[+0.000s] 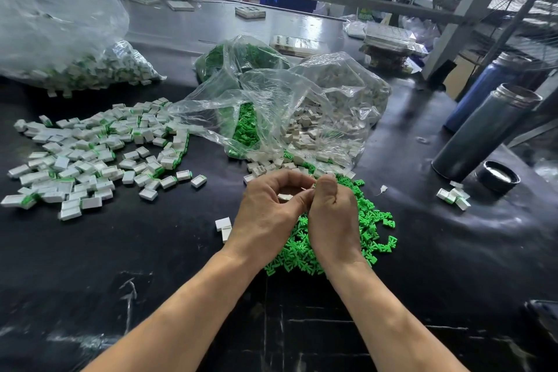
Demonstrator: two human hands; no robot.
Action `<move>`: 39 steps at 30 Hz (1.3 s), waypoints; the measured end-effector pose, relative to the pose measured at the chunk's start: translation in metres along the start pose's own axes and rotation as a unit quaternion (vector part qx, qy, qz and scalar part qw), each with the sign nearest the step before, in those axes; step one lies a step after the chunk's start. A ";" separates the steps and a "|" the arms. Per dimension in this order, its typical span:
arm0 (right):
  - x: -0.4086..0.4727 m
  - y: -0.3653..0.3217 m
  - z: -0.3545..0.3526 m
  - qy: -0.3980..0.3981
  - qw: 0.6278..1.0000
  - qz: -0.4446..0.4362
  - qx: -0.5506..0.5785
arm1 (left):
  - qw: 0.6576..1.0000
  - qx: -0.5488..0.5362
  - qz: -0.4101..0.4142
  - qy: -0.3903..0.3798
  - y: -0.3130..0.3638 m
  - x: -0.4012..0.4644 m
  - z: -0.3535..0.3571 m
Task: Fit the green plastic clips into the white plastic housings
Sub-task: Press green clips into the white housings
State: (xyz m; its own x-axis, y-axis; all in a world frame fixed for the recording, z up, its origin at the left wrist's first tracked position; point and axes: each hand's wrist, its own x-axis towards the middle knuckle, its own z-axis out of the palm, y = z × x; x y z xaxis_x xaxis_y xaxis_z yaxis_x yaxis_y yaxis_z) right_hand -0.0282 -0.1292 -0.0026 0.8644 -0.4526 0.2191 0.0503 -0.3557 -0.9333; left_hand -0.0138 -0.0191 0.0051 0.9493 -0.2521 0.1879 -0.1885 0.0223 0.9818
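Forearms: nearest my view, both reach up from six o'clock and meet at the centre of the black table (422, 266).
Left hand (265, 214): I see its fingers curled around a white housing (285, 197), which shows in the hollow of the palm.
Right hand (330, 217): clenched tight against the left, thumb on top; it seems to pinch something small at the housing, but I cannot tell what, as the fingers hide it.
Loose green clips (374, 229): a heap directly under and at three o'clock of the hands, lying on the table.
Spare housings (224, 228): two white ones just beside the left wrist, at nine o'clock.
Finished pieces (99, 151): a wide scatter of white housings with green showing, at ten o'clock.
Open bags (290, 106): clear plastic at twelve o'clock, spilling green clips and white housings toward the hands.
Far bag (66, 39): large, clear, at eleven o'clock, holding white and green parts.
Flasks (483, 133): two dark metal ones at two o'clock, a black cap (497, 180) beside the nearer.
Small cluster (453, 197): a few white and green parts at three o'clock, well apart from the hands.
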 end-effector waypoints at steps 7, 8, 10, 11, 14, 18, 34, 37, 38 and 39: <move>0.001 0.001 -0.001 0.003 1.000 -0.018 -0.007 | 1.000 0.001 0.001 -0.001 0.000 0.000 0.000; 0.001 0.002 -0.001 0.002 1.000 -0.019 -0.008 | 1.000 0.001 0.002 -0.001 0.000 0.000 0.000; 0.001 0.002 -0.001 -0.006 1.000 -0.017 -0.002 | 1.000 -0.002 0.006 -0.001 -0.001 0.000 0.000; 0.001 0.001 0.000 -0.007 1.000 -0.017 0.002 | 1.000 -0.004 0.007 -0.001 -0.001 0.000 0.000; 0.000 0.001 0.001 -0.007 1.000 -0.016 0.016 | 1.000 -0.009 0.008 -0.001 -0.003 0.001 0.000; 0.000 0.002 -0.003 -0.033 0.999 -0.011 0.024 | 1.000 -0.024 -0.006 0.012 -0.004 0.004 -0.002; 0.006 0.014 -0.023 -0.091 0.993 -0.066 0.022 | 0.994 0.108 0.029 0.018 -0.007 0.005 -0.014; 0.007 0.015 -0.022 -0.087 0.994 -0.058 0.020 | 0.986 0.159 0.044 0.023 -0.010 0.005 -0.014; 0.007 0.015 -0.022 -0.086 0.995 -0.054 0.018 | 0.984 0.173 0.044 0.026 -0.010 0.005 -0.015; 0.006 0.015 -0.022 -0.083 0.995 -0.051 0.016 | 0.981 0.187 0.045 0.026 -0.010 0.005 -0.015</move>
State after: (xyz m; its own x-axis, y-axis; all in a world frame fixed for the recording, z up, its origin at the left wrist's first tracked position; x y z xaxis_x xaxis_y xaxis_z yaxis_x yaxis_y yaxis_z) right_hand -0.0328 -0.1551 -0.0086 0.9248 -0.2727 0.2654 0.1556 -0.3655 -0.9177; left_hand -0.0029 -0.0059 -0.0034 0.9346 -0.2154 0.2832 -0.3411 -0.3165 0.8851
